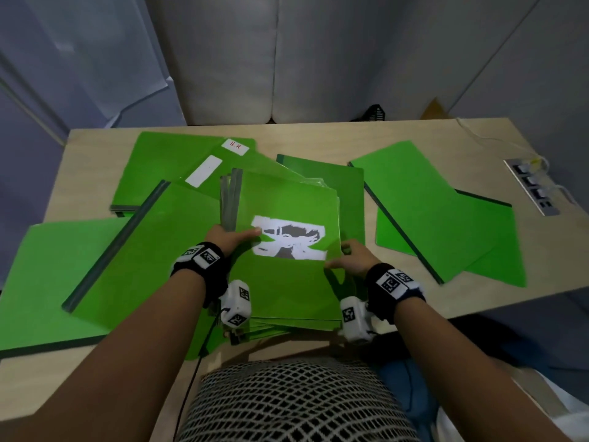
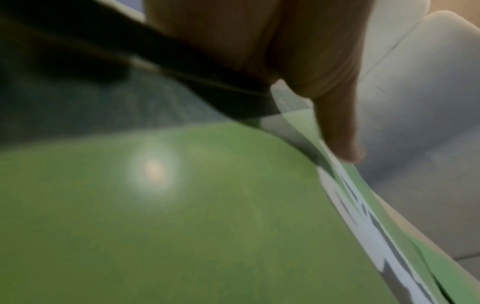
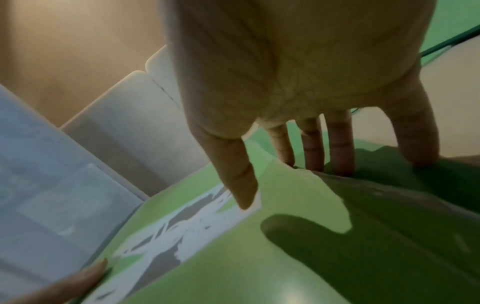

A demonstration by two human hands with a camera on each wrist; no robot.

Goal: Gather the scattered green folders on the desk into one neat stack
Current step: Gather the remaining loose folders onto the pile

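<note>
A stack of green folders [image 1: 287, 282] sits in front of me near the desk's front edge; its top folder carries a torn white label [image 1: 287, 240]. My left hand [image 1: 236, 236] grips the stack's left edge by the grey spines, thumb [image 2: 335, 123] on top. My right hand [image 1: 338, 256] holds the right edge, its thumb [image 3: 233, 174] pressing the label's corner [image 3: 187, 226] and its fingers [image 3: 337, 148] reaching down past the edge. Loose green folders lie around: at the far left [image 1: 63, 275], one with a dark spine [image 1: 143, 250], labelled ones at the back left [image 1: 165, 161], and two at the right [image 1: 414, 202].
A darker green folder [image 1: 334, 177] lies just behind the held stack. A white power strip [image 1: 532, 186] with a cable sits at the right edge of the wooden desk [image 1: 414, 138]. Grey partition panels stand behind the desk. My torso is close to the front edge.
</note>
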